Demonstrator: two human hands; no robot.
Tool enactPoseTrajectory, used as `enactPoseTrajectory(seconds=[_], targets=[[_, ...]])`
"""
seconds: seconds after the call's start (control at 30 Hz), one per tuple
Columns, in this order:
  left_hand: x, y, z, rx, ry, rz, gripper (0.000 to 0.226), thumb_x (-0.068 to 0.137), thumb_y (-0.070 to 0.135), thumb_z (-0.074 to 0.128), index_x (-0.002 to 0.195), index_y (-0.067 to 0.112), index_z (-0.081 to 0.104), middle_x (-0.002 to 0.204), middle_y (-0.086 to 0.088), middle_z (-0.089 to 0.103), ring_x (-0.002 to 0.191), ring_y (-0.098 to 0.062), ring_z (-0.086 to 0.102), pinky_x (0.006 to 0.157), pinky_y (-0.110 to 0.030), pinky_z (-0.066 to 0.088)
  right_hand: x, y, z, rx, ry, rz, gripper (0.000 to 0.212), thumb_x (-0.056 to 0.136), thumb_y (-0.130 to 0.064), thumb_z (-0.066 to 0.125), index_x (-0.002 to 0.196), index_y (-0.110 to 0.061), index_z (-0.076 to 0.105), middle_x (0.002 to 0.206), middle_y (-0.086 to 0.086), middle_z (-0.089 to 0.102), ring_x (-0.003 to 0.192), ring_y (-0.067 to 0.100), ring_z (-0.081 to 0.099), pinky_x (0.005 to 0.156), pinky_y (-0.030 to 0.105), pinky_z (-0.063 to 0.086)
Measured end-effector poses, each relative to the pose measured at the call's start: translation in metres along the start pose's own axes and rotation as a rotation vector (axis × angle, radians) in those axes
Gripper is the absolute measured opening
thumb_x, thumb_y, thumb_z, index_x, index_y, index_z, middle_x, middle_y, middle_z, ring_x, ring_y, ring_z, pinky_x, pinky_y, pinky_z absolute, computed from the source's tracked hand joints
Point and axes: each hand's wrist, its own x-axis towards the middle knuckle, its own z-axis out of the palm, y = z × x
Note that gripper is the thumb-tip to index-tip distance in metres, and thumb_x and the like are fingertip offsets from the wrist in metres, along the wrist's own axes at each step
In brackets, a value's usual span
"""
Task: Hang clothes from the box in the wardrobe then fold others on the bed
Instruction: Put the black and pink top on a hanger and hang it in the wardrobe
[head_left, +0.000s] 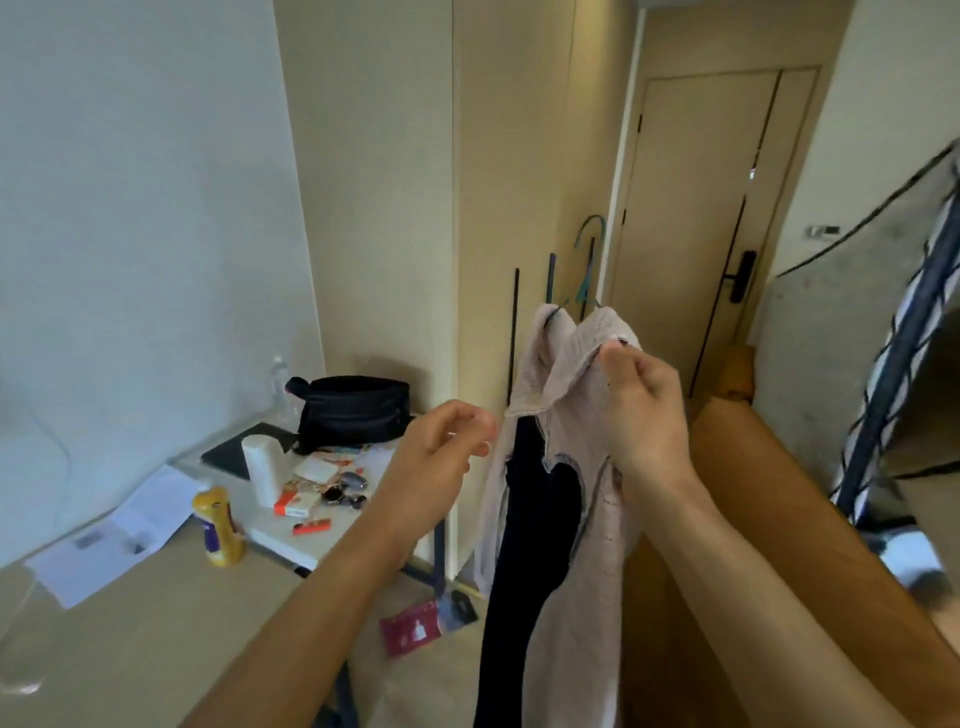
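Note:
A pale pink shirt (566, 395) with a dark garment (535, 519) inside it hangs on a green hanger (589, 260) in front of the beige wardrobe doors (514, 156). My right hand (641, 410) pinches the shirt's collar at the right shoulder. Just left of the shirt, my left hand (441, 462) hovers with its fingers curled; whether it touches the shirt's edge or a thin thing I cannot tell. A brown cardboard box (727, 519) sits low on the right, partly behind my right arm.
A cluttered white table (291, 540) at the left holds a black bag (353, 410), a white roll, a yellow bottle (218, 525) and small items. Papers lie on the left surface. A room door (701, 218) stands behind. A fabric-covered rack (883, 332) is at the right.

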Motion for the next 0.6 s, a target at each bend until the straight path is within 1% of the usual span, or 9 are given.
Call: enactPoseTrajectory(seconds=[0.07,0.1,0.2,0.27,0.33,0.4,0.5,0.53,0.6], targets=[[0.049,-0.01,-0.009,-0.019,-0.053,0.003,0.025,0.095,0.036,0.058,0.096,0.014,0.069,0.098,-0.006,0.071,0.092,-0.013,0.067,0.086,-0.033,0.049,0.03,0.016,0.021,-0.02,0.048,0.007,0.044,0.103,-0.019,0.043,0.061,-0.015,0.03,0.052,-0.008,0.024,0.051,0.007,0.023,0.05,0.025,0.023],[0.075,-0.015,-0.013,-0.032,-0.086,0.008,0.022,0.098,0.032,0.057,0.096,0.014,0.069,0.097,-0.004,0.071,0.092,-0.012,0.067,0.085,-0.03,0.048,0.046,0.023,0.031,-0.027,0.076,0.008,0.043,0.103,-0.019,0.043,0.062,-0.014,0.032,0.052,-0.007,0.026,0.051,0.007,0.024,0.05,0.025,0.023],[0.146,-0.026,-0.015,-0.037,-0.174,0.035,0.019,0.101,0.023,0.052,0.099,0.014,0.069,0.097,0.002,0.071,0.091,-0.006,0.066,0.078,-0.016,0.047,0.092,0.039,0.053,-0.05,0.157,-0.001,0.044,0.103,-0.018,0.043,0.06,-0.013,0.034,0.049,-0.01,0.028,0.048,0.005,0.026,0.046,0.02,0.023],[0.19,-0.031,-0.009,-0.026,-0.22,0.053,0.021,0.102,0.024,0.051,0.103,0.011,0.068,0.098,-0.001,0.071,0.09,-0.005,0.066,0.076,-0.013,0.048,0.122,0.054,0.064,-0.055,0.19,-0.02,0.048,0.104,-0.015,0.042,0.057,-0.016,0.033,0.045,-0.013,0.03,0.044,0.004,0.027,0.044,0.016,0.024],[0.232,-0.039,0.002,-0.024,-0.26,0.086,0.024,0.103,0.024,0.051,0.104,0.006,0.067,0.098,-0.008,0.071,0.085,-0.004,0.065,0.076,-0.013,0.047,0.153,0.072,0.074,-0.078,0.215,-0.031,0.048,0.104,-0.017,0.042,0.057,-0.017,0.035,0.046,-0.013,0.032,0.045,0.003,0.029,0.045,0.017,0.025],[0.275,-0.048,0.017,-0.026,-0.297,0.107,0.024,0.103,0.023,0.051,0.102,0.005,0.067,0.096,-0.01,0.07,0.084,-0.006,0.066,0.078,-0.016,0.047,0.185,0.095,0.08,-0.099,0.241,-0.028,0.047,0.105,-0.019,0.042,0.058,-0.016,0.037,0.047,-0.013,0.034,0.046,0.003,0.031,0.045,0.017,0.027],[0.335,-0.064,0.04,-0.006,-0.329,0.12,0.024,0.103,0.029,0.051,0.1,0.012,0.068,0.098,-0.007,0.071,0.09,-0.011,0.067,0.089,-0.032,0.049,0.234,0.133,0.082,-0.099,0.248,-0.037,0.05,0.105,-0.017,0.041,0.056,-0.02,0.038,0.045,-0.013,0.037,0.044,0.001,0.034,0.044,0.013,0.028],[0.357,-0.069,0.049,0.001,-0.328,0.136,0.025,0.102,0.031,0.051,0.1,0.014,0.068,0.098,-0.005,0.071,0.091,-0.009,0.066,0.091,-0.034,0.049,0.253,0.147,0.08,-0.1,0.242,-0.043,0.051,0.105,-0.017,0.041,0.055,-0.021,0.037,0.045,-0.013,0.037,0.043,0.002,0.033,0.044,0.014,0.028],[0.392,-0.074,0.062,0.021,-0.329,0.164,0.026,0.102,0.034,0.05,0.1,0.016,0.068,0.099,0.0,0.072,0.091,-0.004,0.065,0.094,-0.033,0.049,0.284,0.17,0.078,-0.108,0.211,-0.039,0.05,0.105,-0.018,0.041,0.055,-0.02,0.036,0.046,-0.011,0.035,0.045,0.002,0.031,0.045,0.017,0.027]])
